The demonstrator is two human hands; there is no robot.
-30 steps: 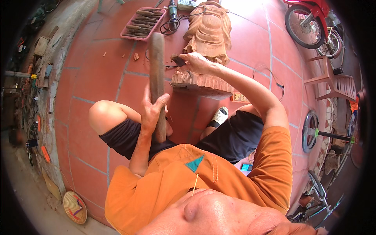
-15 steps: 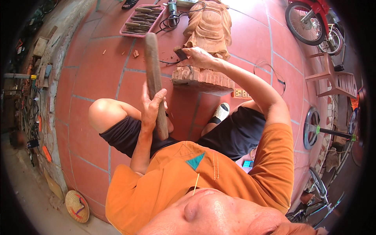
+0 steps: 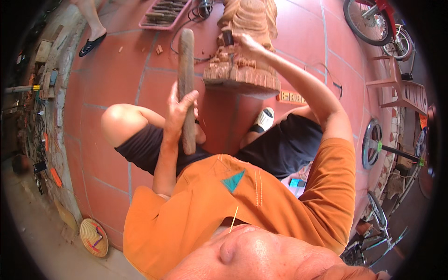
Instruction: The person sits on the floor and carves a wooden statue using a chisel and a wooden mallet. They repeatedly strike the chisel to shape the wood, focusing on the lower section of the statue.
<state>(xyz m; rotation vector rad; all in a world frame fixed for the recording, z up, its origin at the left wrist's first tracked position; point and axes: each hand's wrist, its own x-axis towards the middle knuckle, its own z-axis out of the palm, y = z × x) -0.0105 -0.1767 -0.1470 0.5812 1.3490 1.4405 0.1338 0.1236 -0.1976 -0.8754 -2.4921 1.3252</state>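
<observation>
Near the middle of the frame the left hand [image 3: 179,112] has its fingers clamped round a long wooden mallet [image 3: 187,79], held upright. At the upper centre the right hand [image 3: 245,44] is closed on a dark chisel [image 3: 227,37] set against the carved wooden statue [image 3: 245,51], which stands on the red tiled floor [image 3: 116,79]. A pink tray of tools [image 3: 163,14] lies at the upper left.

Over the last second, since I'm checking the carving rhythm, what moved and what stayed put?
The left hand kept its grip on the wooden mallet, whose head swung slightly from leaning left to nearly upright. The right hand stayed holding the chisel against the wooden statue. The statue and the pink tray did not move on the floor.
</observation>
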